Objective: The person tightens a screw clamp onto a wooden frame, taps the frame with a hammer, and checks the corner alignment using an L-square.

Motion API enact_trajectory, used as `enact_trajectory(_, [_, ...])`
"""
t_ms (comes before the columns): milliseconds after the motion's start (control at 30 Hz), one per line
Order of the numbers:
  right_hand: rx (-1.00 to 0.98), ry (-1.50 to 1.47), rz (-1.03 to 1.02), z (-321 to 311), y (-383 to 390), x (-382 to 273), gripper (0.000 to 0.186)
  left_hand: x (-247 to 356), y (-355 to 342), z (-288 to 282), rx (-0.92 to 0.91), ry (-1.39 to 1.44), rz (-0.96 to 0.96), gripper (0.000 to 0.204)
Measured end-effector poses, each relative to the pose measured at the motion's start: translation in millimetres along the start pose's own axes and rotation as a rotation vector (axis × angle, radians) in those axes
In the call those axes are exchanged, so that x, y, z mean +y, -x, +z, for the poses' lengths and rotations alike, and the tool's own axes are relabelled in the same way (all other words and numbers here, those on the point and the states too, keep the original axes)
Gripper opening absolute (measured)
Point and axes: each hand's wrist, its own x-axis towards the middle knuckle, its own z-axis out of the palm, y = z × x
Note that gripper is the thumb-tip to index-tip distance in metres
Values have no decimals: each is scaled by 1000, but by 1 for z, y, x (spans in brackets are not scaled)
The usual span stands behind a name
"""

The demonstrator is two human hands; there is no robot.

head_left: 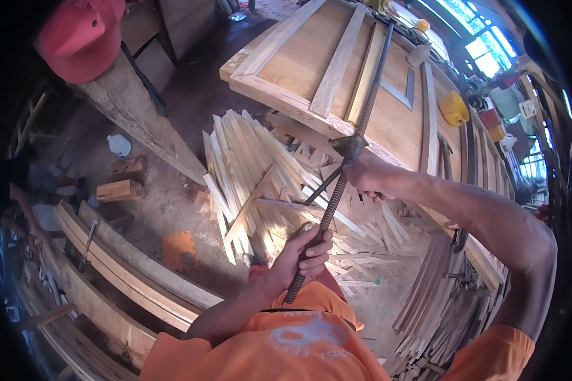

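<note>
A long metal bar clamp [375, 82] lies across the wooden framed panel [333, 57], with its threaded screw [333, 206] pointing down toward my body. My left hand [303, 257] is closed around the lower screw. My right hand [365, 179] has its fingers curled at the upper screw, beside the clamp head [353, 146], gripping the clamp; its exact hold is partly hidden. A dark rod [321, 187] slants down-left from there. Several wood strips are fixed on the panel, and a grey metal square [407, 95] rests on it.
Loose wood offcuts [241, 184] are piled below the panel. Long boards [121, 260] lie lower left, beside a partly visible person [19, 197]. A red cap [79, 38] hangs on a plank [140, 127]. A yellow container [452, 109] sits right. Stacked strips [419, 305] lie lower right.
</note>
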Motion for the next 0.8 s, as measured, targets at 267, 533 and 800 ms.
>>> enact_trajectory(267, [307, 205, -260, 15, -23, 26, 41, 12, 1, 4, 130, -87, -149, 44])
enact_trajectory(533, [366, 142, -408, 15, -25, 39, 40, 81, -86, -9, 509, -1630, 688, 35])
enact_trajectory(800, [279, 102, -241, 6, 1, 20, 30, 103, -134, -1, 147, -1674, 139, 31])
